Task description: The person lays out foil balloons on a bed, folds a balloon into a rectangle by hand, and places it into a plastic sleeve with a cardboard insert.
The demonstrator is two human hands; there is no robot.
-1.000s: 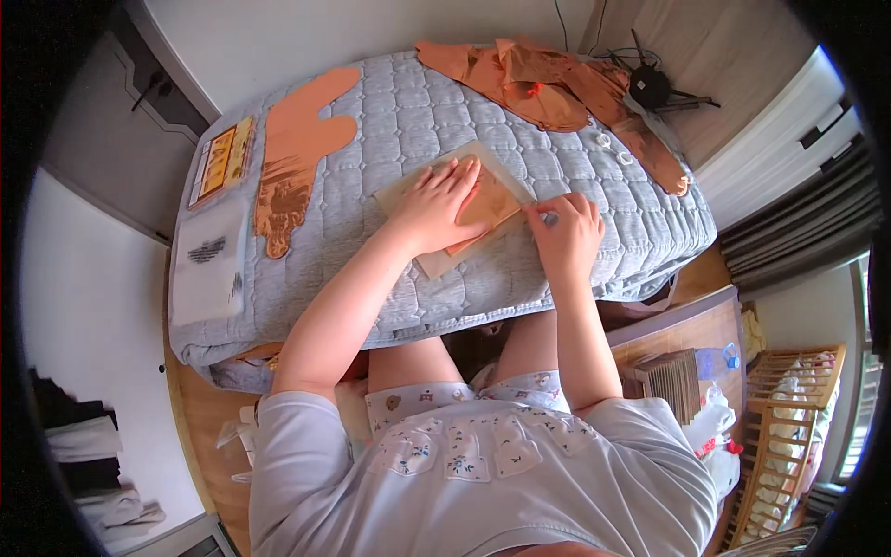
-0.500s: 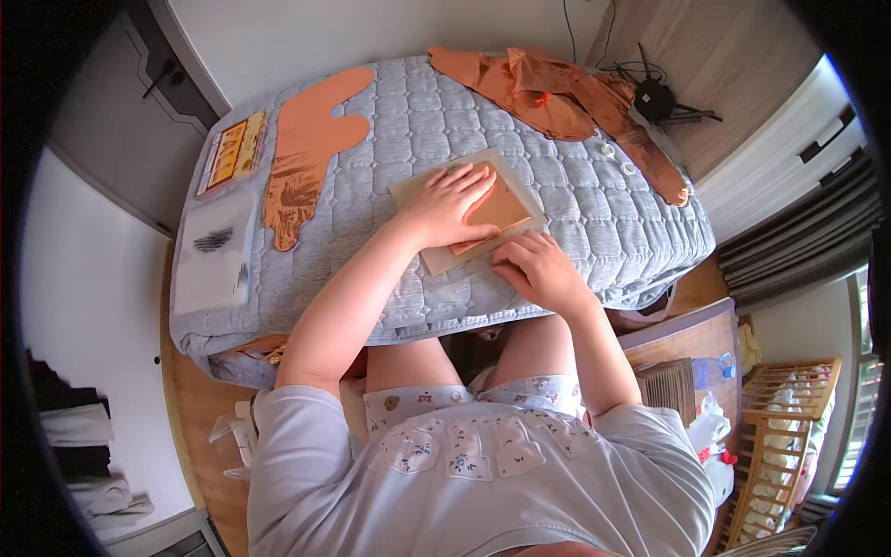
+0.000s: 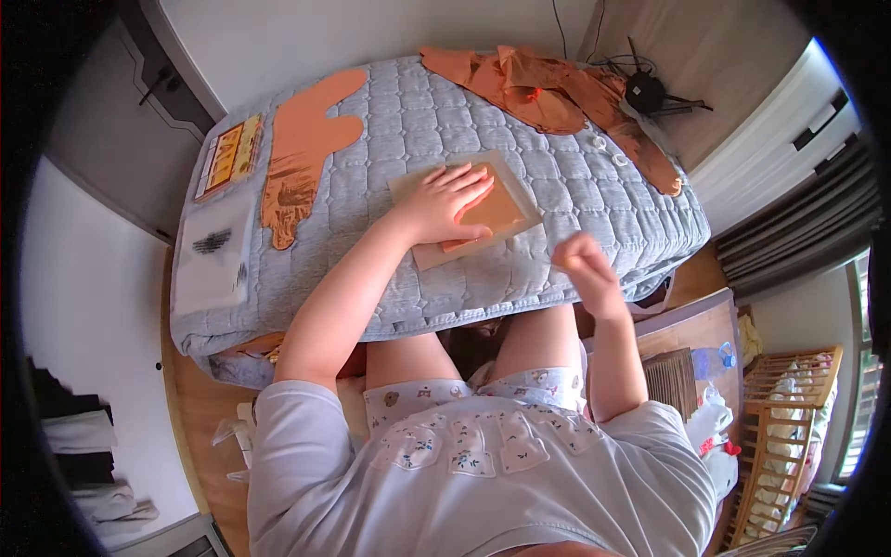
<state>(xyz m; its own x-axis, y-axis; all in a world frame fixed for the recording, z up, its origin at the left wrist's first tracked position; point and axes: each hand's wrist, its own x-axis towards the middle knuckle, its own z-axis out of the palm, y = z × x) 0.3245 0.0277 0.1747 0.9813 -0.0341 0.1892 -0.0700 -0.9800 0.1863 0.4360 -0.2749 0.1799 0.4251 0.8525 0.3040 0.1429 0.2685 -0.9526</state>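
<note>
On the quilted grey bed (image 3: 594, 223), near its middle, lies a pale square sheet (image 3: 469, 209) with an orange-brown piece (image 3: 497, 212) on top. Left hand (image 3: 444, 202) rests flat on that piece, fingers spread and extended, palm down. Right hand (image 3: 587, 265) is raised over the bed's near edge, clear of the sheet, fingers curled narrow; whether it pinches anything cannot be told. Orange fabric cut-out (image 3: 306, 148) lies toward the bed's left side.

Left hand (image 3: 447, 200) flat, fingers spread, pressing on an orange sheet (image 3: 492, 212) over a tan backing piece (image 3: 432, 252) on the quilted bed (image 3: 575, 200). Right hand (image 3: 580, 260) loosely curled, raised at four o'clock of the sheet. Orange fabric pile (image 3: 543, 88) at twelve, orange cut-out (image 3: 302, 153) at ten.
</note>
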